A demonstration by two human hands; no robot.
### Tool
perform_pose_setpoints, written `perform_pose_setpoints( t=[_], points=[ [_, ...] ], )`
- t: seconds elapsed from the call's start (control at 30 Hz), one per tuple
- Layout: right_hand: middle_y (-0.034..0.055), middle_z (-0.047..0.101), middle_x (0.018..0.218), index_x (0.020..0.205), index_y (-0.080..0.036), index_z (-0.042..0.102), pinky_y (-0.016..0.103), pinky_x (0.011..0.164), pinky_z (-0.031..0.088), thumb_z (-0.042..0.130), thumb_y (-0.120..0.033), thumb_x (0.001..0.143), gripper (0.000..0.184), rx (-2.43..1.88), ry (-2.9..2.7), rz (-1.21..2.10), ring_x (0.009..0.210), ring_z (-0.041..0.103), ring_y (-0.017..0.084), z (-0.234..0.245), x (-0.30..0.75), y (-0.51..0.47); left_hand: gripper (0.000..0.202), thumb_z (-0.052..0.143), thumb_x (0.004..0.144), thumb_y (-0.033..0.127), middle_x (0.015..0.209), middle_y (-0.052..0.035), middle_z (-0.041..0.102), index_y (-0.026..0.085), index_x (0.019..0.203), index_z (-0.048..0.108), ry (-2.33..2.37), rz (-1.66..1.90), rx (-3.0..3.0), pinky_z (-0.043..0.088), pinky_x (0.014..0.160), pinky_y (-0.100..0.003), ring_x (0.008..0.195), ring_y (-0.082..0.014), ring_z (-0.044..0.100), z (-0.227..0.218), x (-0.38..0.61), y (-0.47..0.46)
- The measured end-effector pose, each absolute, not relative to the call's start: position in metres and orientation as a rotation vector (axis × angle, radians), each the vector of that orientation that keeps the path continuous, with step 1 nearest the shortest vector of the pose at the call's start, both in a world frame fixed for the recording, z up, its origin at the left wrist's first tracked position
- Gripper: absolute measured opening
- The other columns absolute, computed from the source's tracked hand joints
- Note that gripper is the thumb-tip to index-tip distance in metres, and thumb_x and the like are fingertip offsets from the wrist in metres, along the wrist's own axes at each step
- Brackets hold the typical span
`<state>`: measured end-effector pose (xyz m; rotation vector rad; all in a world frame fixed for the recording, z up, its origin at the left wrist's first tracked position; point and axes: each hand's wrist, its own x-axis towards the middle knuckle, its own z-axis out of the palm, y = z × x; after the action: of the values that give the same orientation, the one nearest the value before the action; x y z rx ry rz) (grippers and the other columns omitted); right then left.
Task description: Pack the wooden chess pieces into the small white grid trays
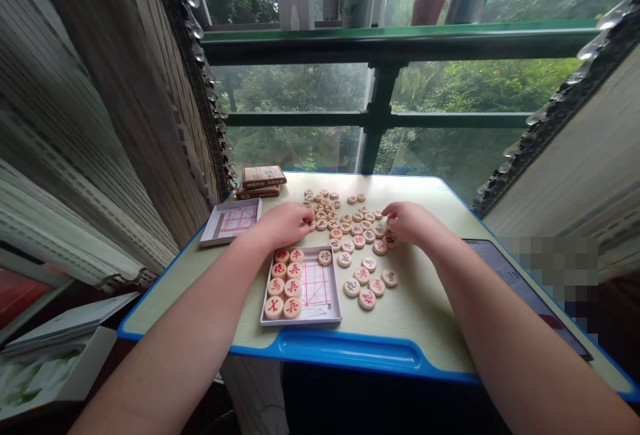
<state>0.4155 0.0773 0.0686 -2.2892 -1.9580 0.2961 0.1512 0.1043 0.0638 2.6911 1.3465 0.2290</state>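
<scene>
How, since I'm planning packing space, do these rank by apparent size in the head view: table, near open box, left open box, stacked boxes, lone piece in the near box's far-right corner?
1. Table
2. Near open box (closer, so real size unsure)
3. Left open box
4. Stacked boxes
5. Lone piece

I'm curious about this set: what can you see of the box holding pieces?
The box is shallow and pale lilac, apparently cardboard, lying flat and open on the near side of the table. Its whitish floor shows red lines. Eight round, wood-coloured pieces with red characters fill two columns on the left; one piece with a dark character lies toward the far right corner. The left forearm passes by its far left corner; whether they touch is unclear.
</scene>
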Motion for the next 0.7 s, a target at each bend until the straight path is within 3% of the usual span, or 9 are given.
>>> perform_pose_setpoints(
  t=[0.2,0.37,0.47,0.57,0.7],
  points=[
    [0.0072,0.063,0.115,0.106,-0.023,0.071,0.027,0.085,0.043,0.052,-0.027,0.083,0.030,-1.962,-2.278,0.193,0.098,0.059,0.020,0.070,0.395,0.067,0.024,0.048,0.079,0.028,0.090,-0.0047,0.068,0.020,0.086,0.069,1.329,0.257,2.686,0.044,0.072,-0.027,0.082,-0.0186,0.061,0.062,0.149,0.106],
    [0.0097,0.061,0.113,0.104,-0.021,0.070,0.029,0.086,0.042,0.051,-0.030,0.083,0.029,-2.001,-2.264,0.160,0.098,0.058,0.021,0.067,0.395,0.068,0.026,0.047,0.078,0.024,0.093,-0.0059,0.068,0.019,0.084,0.071,1.305,0.460,2.669,0.045,0.077,-0.028,0.085,-0.0186,0.060,0.066,0.154,0.100],
    [0.0097,0.061,0.113,0.106,-0.021,0.068,0.030,0.088,0.042,0.051,-0.033,0.084,0.030,-2.004,-2.233,0.153,0.100,0.057,0.022,0.064,0.396,0.070,0.022,0.050,0.073,0.022,0.081,-0.0027,0.069,0.019,0.077,0.071,1.139,0.434,2.589,0.045,0.070,-0.025,0.075,-0.0155,0.059,0.075,0.160,0.088],
    [0.0105,0.062,0.115,0.121,-0.019,0.058,0.032,0.088,0.042,0.053,-0.032,0.083,0.041,-2.022,-2.144,0.149,0.103,0.056,0.023,0.063,0.398,0.071,0.019,0.055,0.071,0.029,0.069,-0.0003,0.067,0.020,0.075,0.072,1.044,0.185,2.503,0.043,0.059,-0.024,0.064,-0.0140,0.057,0.086,0.163,0.075],
    [0.0095,0.064,0.117,0.137,-0.014,0.041,0.030,0.086,0.042,0.049,-0.019,0.082,0.055,-2.047,-1.975,0.156,0.104,0.054,0.022,0.062,0.402,0.074,0.022,0.061,0.066,0.036,0.067,0.0010,0.065,0.024,0.081,0.074,1.052,0.042,2.545,0.038,0.053,-0.024,0.059,-0.0133,0.054,0.094,0.163,0.064]
  ],
)
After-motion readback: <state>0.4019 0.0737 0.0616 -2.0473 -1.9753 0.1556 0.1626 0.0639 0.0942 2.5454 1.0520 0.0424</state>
